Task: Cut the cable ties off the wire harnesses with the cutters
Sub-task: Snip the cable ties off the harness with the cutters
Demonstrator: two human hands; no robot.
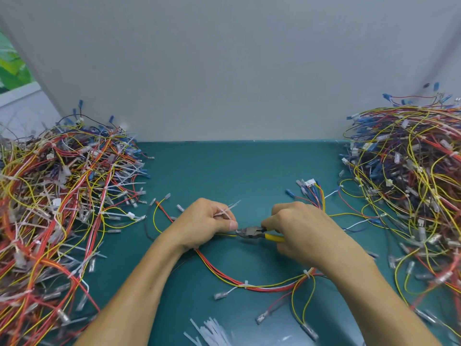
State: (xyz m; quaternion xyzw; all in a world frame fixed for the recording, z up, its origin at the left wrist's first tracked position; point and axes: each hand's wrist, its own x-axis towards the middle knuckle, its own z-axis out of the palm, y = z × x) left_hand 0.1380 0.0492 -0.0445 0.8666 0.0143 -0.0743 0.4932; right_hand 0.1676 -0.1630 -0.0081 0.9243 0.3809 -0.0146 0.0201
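On the table [224, 171], the wire harness [249, 287] is being pinched by the left hand [207, 226] and the cutters [250, 232] are being squeezed by the right hand [299, 228]; each cable tie [306, 272] alone (never insulation) should be nipped, tips flush.

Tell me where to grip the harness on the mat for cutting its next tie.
Pinch the harness on its tight red-and-yellow run just left of the white tie, left hand coming from the left. There the wires lie bundled in one flat curve; further right they fan into branches. The cutters in the right hand can probably reach from the right.
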